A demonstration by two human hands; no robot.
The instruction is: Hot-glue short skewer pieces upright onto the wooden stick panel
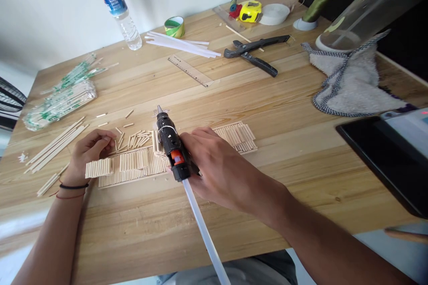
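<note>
My right hand [214, 164] is closed around a black hot glue gun [170, 142] with an orange trigger and a clear glue stick [203, 227] sticking out of its back. The nozzle points away from me, over a flat panel of glued wooden sticks [133, 167] lying on the wooden table [284, 111]. My left hand [87, 151] rests with curled fingers on the panel's left end, beside a small glued block of sticks [98, 168]. What its fingers pinch, if anything, is hidden. Several short cut stick pieces [135, 138] lie just behind the panel.
Long wooden sticks [55, 144] and bagged chopsticks [60, 104] lie at left. Behind are a water bottle [117, 6], green tape roll [174, 26], white glue sticks [182, 44], ruler [190, 70], black pliers [256, 51], yellow tape measure [250, 11]. A cloth [351, 82] and tablet [388, 160] sit right.
</note>
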